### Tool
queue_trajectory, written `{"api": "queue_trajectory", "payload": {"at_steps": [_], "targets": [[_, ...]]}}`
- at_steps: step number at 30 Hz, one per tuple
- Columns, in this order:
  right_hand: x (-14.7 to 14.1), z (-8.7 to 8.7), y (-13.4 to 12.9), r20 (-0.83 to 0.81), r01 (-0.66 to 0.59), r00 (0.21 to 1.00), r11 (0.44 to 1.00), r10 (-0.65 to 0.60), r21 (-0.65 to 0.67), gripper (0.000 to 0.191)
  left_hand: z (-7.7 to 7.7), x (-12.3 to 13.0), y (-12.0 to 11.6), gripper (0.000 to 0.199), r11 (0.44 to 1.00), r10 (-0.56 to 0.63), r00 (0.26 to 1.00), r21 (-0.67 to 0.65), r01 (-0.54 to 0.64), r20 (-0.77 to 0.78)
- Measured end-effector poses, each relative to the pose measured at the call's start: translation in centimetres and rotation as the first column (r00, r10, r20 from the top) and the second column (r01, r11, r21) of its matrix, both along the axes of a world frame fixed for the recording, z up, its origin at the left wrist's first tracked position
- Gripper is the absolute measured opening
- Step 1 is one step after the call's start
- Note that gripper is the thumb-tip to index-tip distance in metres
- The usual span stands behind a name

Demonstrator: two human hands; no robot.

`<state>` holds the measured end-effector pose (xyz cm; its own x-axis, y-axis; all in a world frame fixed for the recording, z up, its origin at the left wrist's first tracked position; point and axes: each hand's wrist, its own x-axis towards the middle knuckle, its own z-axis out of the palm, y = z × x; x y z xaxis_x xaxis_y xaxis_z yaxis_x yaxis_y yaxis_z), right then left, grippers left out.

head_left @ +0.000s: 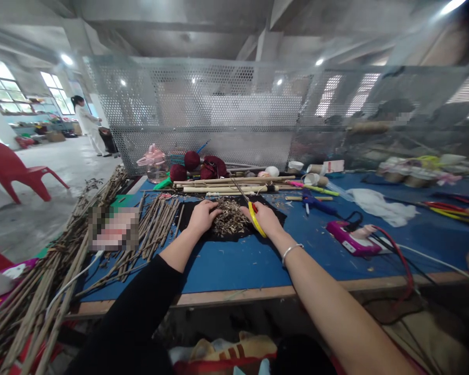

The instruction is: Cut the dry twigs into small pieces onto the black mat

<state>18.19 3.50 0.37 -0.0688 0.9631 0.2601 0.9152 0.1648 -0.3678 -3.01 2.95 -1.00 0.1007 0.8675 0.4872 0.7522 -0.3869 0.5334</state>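
Observation:
A heap of dry, brownish plant bits (230, 217) lies on a black cloth (272, 208) in the middle of the blue table. At the heap's left edge is my left hand (203, 215), thumb and fingers apart, touching the bits and gripping nothing that I can see. My right hand (267, 220), with a bangle at its wrist, grips scissors (257, 219) by their yellow and red handles. Their blades point up and away to the left, beyond the heap. The right fingertips reach the heap's right side.
Cut sticks (158, 221) and a long bundle of dry stems (60, 250) lie left. Behind are bamboo rods (226, 188) and dark red yarn balls (177, 173). Right are a blue glue gun (316, 203) and a purple power strip (349, 240) with cables. A perforated metal screen (187, 104) stands behind.

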Motion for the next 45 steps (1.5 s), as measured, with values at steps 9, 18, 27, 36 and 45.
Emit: {"api": "queue_trajectory", "payload": {"at_steps": [9,18,27,36,45], "targets": [[0.0,-0.1,-0.1,-0.015,-0.028,1.0,0.999,0.028,-0.017,0.046,0.4,0.0,0.1,0.026,0.994,0.101,0.974,-0.058,-0.091,0.205],[0.1,0.2,-0.5,0.044,-0.17,0.984,0.985,0.171,-0.026,0.068,0.0,0.4,0.7,0.034,0.97,0.126,0.571,-0.22,0.099,0.811],[-0.3,-0.1,-0.9,0.078,-0.24,0.965,0.963,0.251,-0.123,0.075,0.8,0.9,0.2,0.019,0.918,0.135,0.259,-0.22,0.331,0.956],[-1.0,0.2,-1.3,0.076,-0.268,0.959,0.961,0.272,-0.065,0.07,0.9,1.7,-0.5,0.011,0.862,0.185,0.247,-0.278,0.423,0.951],[-1.8,0.3,-1.8,0.168,-0.188,0.966,0.98,0.196,-0.064,0.064,0.9,1.5,-0.3,0.022,0.881,0.156,0.246,-0.248,0.403,0.957]]}}
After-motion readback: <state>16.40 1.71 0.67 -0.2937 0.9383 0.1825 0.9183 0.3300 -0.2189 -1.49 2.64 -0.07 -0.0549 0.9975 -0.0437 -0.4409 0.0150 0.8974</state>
